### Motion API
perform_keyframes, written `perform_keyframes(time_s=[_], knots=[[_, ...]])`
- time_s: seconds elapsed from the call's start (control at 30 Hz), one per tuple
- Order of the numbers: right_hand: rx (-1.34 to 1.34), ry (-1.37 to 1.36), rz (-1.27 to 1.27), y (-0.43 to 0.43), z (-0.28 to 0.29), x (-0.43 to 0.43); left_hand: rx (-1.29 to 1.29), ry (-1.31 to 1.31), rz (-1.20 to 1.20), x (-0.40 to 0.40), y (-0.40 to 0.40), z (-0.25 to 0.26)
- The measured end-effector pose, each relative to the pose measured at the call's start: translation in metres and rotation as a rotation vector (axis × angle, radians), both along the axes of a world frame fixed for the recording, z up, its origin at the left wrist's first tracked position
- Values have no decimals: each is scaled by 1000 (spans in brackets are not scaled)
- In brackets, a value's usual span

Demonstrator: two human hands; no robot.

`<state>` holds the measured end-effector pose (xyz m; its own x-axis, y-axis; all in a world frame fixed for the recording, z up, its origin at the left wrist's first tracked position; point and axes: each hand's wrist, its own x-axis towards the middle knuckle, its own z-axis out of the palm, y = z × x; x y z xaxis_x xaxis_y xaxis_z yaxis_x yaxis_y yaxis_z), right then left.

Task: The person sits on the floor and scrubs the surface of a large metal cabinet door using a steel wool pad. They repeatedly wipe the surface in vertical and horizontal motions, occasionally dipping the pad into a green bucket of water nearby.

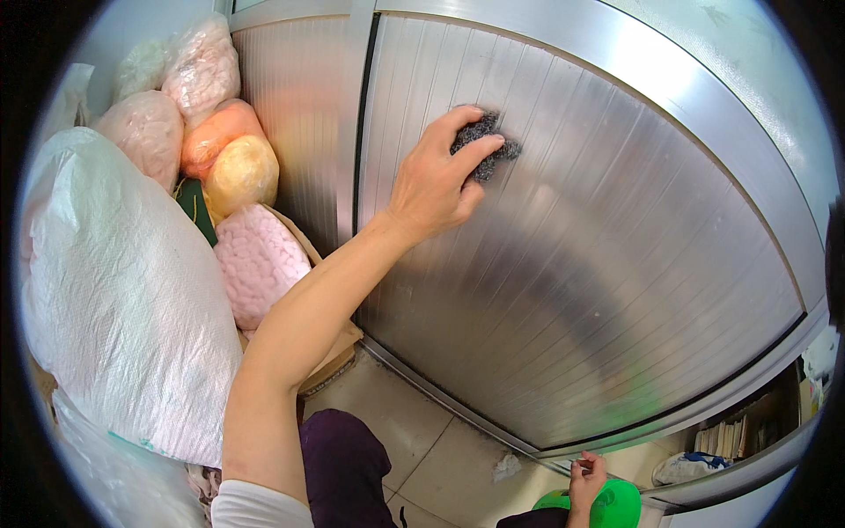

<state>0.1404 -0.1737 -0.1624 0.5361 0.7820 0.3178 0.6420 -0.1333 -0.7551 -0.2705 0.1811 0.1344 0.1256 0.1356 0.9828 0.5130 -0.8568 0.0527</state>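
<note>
My left hand [439, 175] is stretched up against a ribbed metal door panel [568, 264]. Its fingers grip a dark grey steel-wool scourer [486, 145], which presses on the upper part of the panel. At the bottom of the view is my right hand [586, 480], its fingers curled close to the lower end of the door frame [548, 453]. Whether it touches the frame or holds anything is unclear. Just behind that hand stands a green plastic bucket [617, 505], partly hidden by it.
At left, a large white woven sack [125, 284] stands beside plastic bags of pink [261, 264], orange [224, 135] and yellow [244, 171] material. A cardboard box [337, 350] sits on the tiled floor [416, 422]. Books [721, 437] and a cloth bag [686, 467] lie at lower right.
</note>
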Motion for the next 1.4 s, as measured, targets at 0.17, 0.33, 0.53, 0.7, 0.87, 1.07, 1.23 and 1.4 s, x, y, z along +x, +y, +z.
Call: perform_keyframes(time_s=[0.17,0.33,0.53,0.7,0.87,1.07,1.23,1.4], knots=[[-1,-22,-5,3,-4,1,118,87,18,-15,14,-21],[-33,58,-22,-1,-13,8,182,-126,44,-13,31,66],[-11,40,-42,3,-5,-2,316,82,114,-1,21,0],[-32,27,-17,4,-11,6,279,30,287,-1,18,43],[49,120,-1,-4,-14,11,308,105,296,3,20,-9],[59,183,-45,-10,-8,9,365,34,324,7,20,26],[71,124,-42,-13,-4,14,384,57,310,1,22,58],[175,246,-65,-19,-7,14,346,141,204,-2,22,16]])
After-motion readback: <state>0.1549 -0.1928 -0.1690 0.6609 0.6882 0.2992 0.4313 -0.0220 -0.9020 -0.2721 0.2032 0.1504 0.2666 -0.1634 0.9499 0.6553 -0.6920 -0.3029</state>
